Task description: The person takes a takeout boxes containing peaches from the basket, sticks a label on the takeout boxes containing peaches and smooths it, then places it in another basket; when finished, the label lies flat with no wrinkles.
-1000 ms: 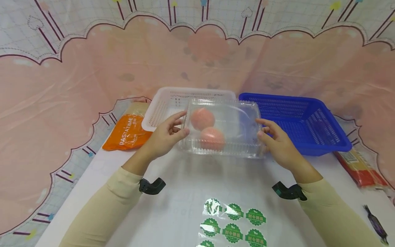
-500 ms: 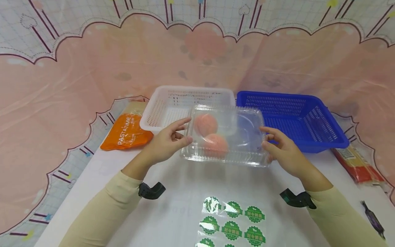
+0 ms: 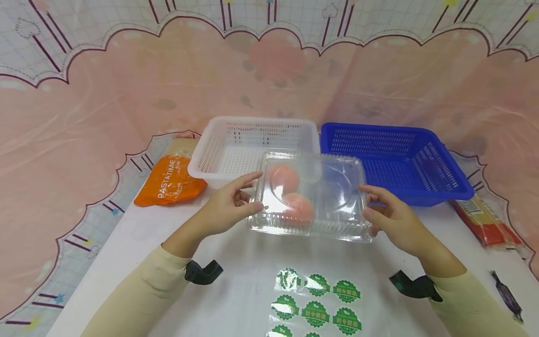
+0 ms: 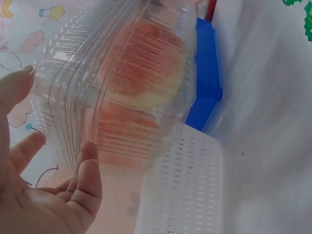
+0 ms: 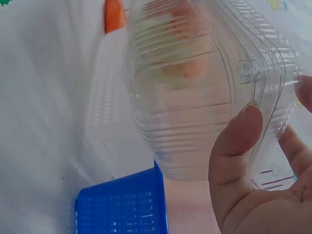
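A clear plastic clamshell box, its lid closed, is held up in front of two baskets in the head view. Two pinkish peaches lie in its left half. My left hand grips the box's left end, fingers and thumb at its ribbed rim. At the opposite end my right hand holds the rim with thumb and fingers. Through the box's ribbed wall the left wrist view shows both peaches close up. The right wrist view has my right thumb against the rim, near a small molded tab.
Behind the box stand a white basket and a blue basket. An orange PASTATIME bag lies left, a red and tan packet right. Green round stickers on a clear sheet lie in front; a purple-wrapped candy lies far right.
Both hands have brought the clamshell box down and nearer, slightly to the right, with the peaches inside. More of the white basket shows behind it. The grip at both ends stays the same.
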Action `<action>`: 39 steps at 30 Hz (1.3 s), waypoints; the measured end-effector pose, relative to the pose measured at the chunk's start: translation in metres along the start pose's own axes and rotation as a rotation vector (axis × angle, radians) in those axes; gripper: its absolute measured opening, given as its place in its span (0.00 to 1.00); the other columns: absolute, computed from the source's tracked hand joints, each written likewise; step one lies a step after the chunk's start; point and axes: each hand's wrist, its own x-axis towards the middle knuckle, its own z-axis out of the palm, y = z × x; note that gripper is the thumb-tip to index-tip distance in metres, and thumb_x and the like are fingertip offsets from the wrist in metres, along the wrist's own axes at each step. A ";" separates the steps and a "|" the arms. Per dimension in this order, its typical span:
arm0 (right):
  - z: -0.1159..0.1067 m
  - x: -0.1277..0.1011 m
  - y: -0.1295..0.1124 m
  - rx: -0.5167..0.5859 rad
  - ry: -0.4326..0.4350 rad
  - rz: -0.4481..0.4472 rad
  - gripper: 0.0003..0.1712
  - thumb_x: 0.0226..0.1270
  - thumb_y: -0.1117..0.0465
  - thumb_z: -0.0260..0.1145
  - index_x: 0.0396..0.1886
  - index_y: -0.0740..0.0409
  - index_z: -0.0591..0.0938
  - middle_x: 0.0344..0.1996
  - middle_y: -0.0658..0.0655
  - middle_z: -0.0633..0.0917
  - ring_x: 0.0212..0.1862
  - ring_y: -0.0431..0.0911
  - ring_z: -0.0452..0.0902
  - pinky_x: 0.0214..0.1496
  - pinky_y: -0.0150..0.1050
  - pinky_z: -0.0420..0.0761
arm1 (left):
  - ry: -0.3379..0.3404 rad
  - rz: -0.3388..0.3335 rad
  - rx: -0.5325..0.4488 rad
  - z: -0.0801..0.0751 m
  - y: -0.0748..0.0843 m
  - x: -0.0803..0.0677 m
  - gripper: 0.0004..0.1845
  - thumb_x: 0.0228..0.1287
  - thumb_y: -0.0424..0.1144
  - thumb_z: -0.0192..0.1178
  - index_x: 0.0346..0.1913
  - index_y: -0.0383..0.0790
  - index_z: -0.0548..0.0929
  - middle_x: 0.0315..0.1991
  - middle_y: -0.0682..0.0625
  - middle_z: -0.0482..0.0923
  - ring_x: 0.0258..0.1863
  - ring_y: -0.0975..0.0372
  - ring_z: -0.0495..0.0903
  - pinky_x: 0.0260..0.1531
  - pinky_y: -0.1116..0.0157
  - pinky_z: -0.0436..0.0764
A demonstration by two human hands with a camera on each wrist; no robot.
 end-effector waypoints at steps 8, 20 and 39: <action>0.002 -0.016 0.004 -0.007 0.007 -0.035 0.28 0.73 0.76 0.54 0.71 0.62 0.67 0.46 0.62 0.68 0.32 0.43 0.78 0.26 0.36 0.81 | -0.041 0.014 0.010 0.006 0.001 -0.008 0.39 0.65 0.39 0.68 0.76 0.43 0.64 0.67 0.36 0.66 0.39 0.54 0.80 0.35 0.60 0.83; 0.009 -0.035 0.021 0.072 -0.023 0.010 0.28 0.73 0.77 0.55 0.70 0.61 0.69 0.49 0.65 0.68 0.36 0.42 0.79 0.29 0.37 0.82 | -0.104 -0.042 -0.001 0.021 -0.012 -0.016 0.40 0.64 0.42 0.69 0.76 0.46 0.64 0.66 0.35 0.68 0.41 0.57 0.81 0.37 0.59 0.83; 0.012 -0.044 0.030 0.082 -0.033 0.067 0.26 0.73 0.74 0.57 0.69 0.71 0.65 0.47 0.67 0.70 0.36 0.43 0.80 0.29 0.38 0.83 | -0.124 -0.091 -0.006 0.035 -0.023 -0.016 0.40 0.63 0.42 0.69 0.76 0.45 0.65 0.65 0.35 0.67 0.41 0.57 0.81 0.39 0.61 0.83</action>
